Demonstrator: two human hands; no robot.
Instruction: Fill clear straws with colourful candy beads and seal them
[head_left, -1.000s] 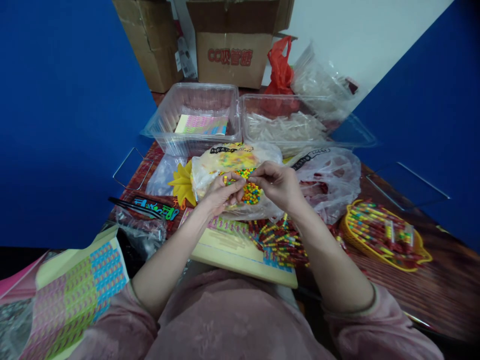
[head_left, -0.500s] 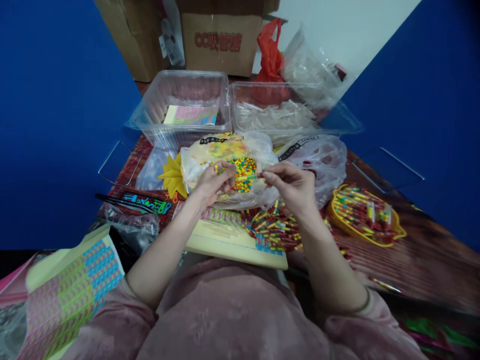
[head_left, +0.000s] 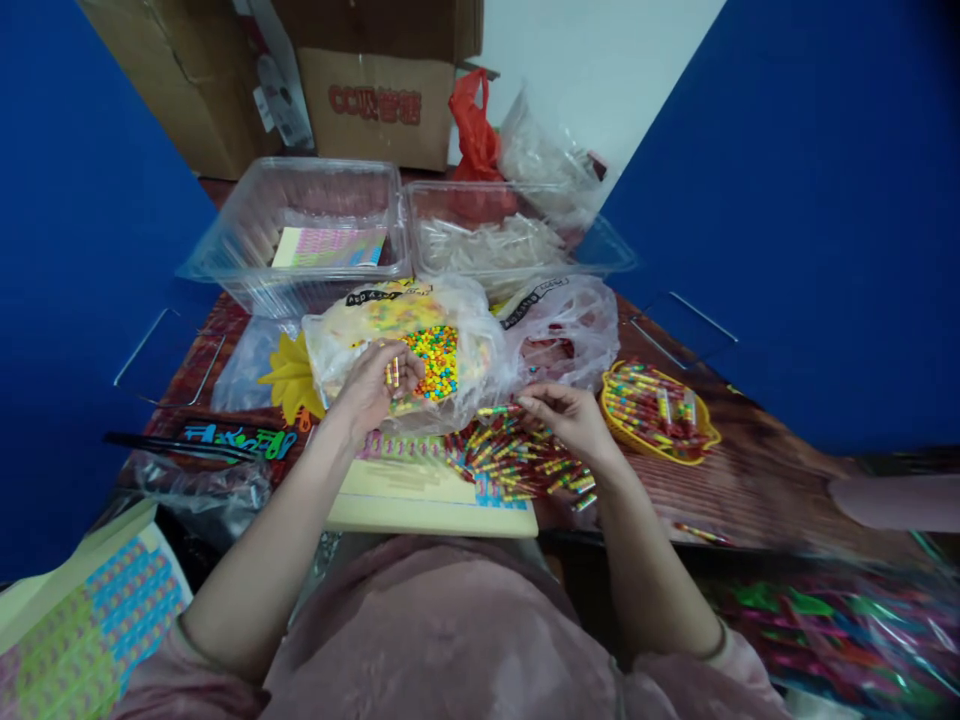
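My left hand is curled over the open bag of small round coloured candies, with a short candy-filled straw in its fingers. Lower and to the right, my right hand pinches the red end of another candy-filled straw between thumb and fingertips. That straw lies level, just above a loose pile of candy-filled straws. Under the pile's left part is a pale yellow pad of printed label sheets.
Behind stand two clear plastic tubs, one with empty straws. A second plastic bag and a yellow basket of filled straws are on the right. Cardboard boxes stand at the back. A pinkish, arm-like shape enters at right.
The view has swung rightward. My right hand has moved from beside the candy bag down to the straw pile with a straw in its pinch. My hands are farther apart.
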